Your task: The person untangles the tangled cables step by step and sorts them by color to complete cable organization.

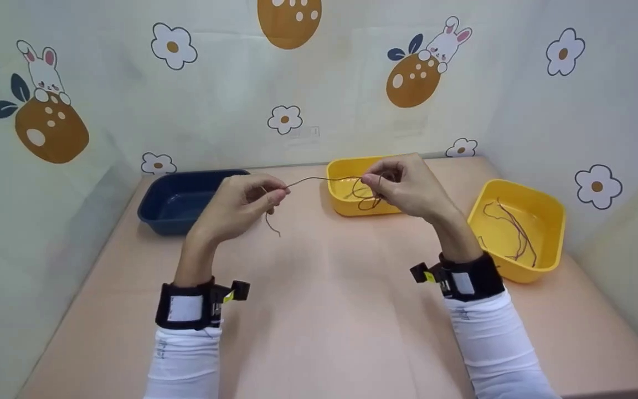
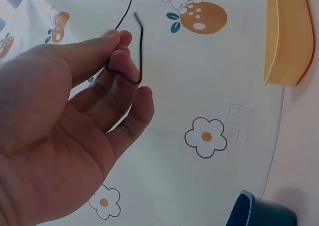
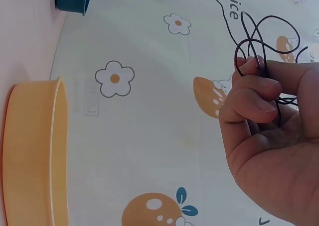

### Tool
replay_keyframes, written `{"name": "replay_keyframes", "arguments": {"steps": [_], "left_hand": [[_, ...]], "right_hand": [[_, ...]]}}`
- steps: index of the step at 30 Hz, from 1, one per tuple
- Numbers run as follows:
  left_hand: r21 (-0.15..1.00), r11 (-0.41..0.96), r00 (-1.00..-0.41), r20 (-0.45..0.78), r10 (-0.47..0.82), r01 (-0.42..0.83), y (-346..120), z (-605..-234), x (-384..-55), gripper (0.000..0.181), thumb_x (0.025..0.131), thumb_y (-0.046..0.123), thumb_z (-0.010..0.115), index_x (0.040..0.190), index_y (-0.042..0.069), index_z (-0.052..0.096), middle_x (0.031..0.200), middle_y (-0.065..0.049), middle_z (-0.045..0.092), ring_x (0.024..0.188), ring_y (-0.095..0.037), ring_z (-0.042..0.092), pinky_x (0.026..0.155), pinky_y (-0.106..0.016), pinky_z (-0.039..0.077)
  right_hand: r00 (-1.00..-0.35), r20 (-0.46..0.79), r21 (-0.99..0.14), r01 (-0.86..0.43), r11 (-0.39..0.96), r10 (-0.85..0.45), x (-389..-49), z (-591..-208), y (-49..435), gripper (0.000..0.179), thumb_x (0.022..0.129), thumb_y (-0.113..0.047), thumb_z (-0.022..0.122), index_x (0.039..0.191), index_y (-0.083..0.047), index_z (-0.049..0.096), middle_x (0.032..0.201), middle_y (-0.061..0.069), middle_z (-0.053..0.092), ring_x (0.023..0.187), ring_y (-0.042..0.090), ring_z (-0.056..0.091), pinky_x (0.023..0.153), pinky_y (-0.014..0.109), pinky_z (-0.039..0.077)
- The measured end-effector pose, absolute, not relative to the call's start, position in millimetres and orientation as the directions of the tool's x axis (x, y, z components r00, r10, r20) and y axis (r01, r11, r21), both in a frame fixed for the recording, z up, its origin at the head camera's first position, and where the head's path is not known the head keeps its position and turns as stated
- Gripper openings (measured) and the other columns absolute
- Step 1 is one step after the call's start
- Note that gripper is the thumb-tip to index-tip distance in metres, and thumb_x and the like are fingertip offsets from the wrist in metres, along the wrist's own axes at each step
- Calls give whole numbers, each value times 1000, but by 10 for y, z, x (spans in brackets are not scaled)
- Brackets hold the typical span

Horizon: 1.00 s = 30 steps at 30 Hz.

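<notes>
A thin dark cord (image 1: 310, 178) stretches between my two hands above the table, sagging slightly. My left hand (image 1: 236, 205) pinches it between thumb and fingertips near one end. That short bent end (image 2: 141, 47) sticks out past the fingers in the left wrist view and hangs down in the head view. My right hand (image 1: 413, 185) pinches the gathered part, its other fingers curled. Several loose loops (image 3: 274, 16) stand out from the right fingertips, and more cord lies against the palm. Behind the right hand is a yellow container (image 1: 352, 208); behind the left, a dark blue container (image 1: 164, 226).
At the right stands a second yellow container (image 1: 557, 221) with several thin dark strands (image 1: 518, 230) in it. The table (image 1: 319, 321) has a pale peach cover. A patterned sheet (image 1: 230, 111) with flowers and rabbits encloses the back and sides.
</notes>
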<state>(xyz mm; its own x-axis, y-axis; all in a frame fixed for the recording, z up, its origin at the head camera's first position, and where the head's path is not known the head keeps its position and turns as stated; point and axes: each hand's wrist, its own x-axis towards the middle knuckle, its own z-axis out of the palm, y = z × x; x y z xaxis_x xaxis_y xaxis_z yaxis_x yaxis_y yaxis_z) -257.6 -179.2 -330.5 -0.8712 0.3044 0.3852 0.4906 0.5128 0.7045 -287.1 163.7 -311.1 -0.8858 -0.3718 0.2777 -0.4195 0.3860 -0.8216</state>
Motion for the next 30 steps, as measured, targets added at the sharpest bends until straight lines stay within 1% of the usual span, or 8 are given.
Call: {"name": "replay_keyframes", "arguments": {"steps": [4,10,17,20,22,24,27,30], "left_hand": [[696,514,-864,423,272,502,-1727,-3307,-2582,17,110,19,76,112,6,87,90,-9,79,77,-17,73,68,-18,55],[626,573,-828,527,188,529,-1775,-3344,-2628,14,107,15,79,106,6,89,85,-9,83,72,-18,73,65,-14,53],[613,662,-866,486,115,431,-2134,-3295,-2705,15,108,10,77,114,2,88,100,-18,87,86,-34,83,73,-4,51],[605,698,-875,481,64,383,-2379,-3261,-2718,19,110,13,74,119,1,86,106,-20,87,92,-35,84,75,-1,49],[600,709,-863,505,23,370,-2555,-3249,-2743,20,111,14,73,120,1,86,107,-21,86,90,-29,83,73,-1,49],[587,727,-844,536,-19,357,-2738,-3255,-2776,22,112,17,72,120,1,86,106,-22,86,85,-16,80,72,-1,48],[573,755,-826,560,-74,321,-3006,-3295,-2844,24,113,17,71,118,0,86,103,-23,86,77,5,69,71,-1,45],[581,773,-837,533,-125,255,-3227,-3362,-2907,25,114,17,69,120,-2,85,105,-25,84,74,12,62,73,-2,43]], "right_hand": [[-881,278,-810,-429,400,-382,-2879,-3115,1643,16,109,-18,77,110,-3,84,82,2,70,74,15,63,66,21,54],[-869,239,-795,-431,426,-433,-2897,-3137,1700,14,108,-16,77,111,-6,86,90,3,76,77,17,65,68,22,56],[-879,220,-814,-404,417,-424,-2920,-3145,1690,15,108,-18,77,111,-6,85,85,1,72,73,13,60,63,21,50],[-883,215,-829,-391,400,-417,-2938,-3157,1672,15,108,-17,77,110,-4,84,82,0,70,69,11,57,60,20,47],[-885,211,-835,-384,393,-414,-2947,-3163,1668,15,108,-18,77,109,-4,84,81,1,70,68,11,56,59,20,46],[-887,204,-836,-378,398,-413,-2954,-3171,1669,15,108,-18,77,110,-5,84,82,1,70,69,12,57,60,20,47],[-887,201,-831,-379,407,-415,-2968,-3187,1679,15,109,-19,77,111,-6,84,84,1,71,71,13,59,61,20,48],[-883,207,-827,-389,407,-421,-2975,-3204,1686,16,109,-19,77,111,-5,85,83,2,71,71,14,59,62,20,48]]}}
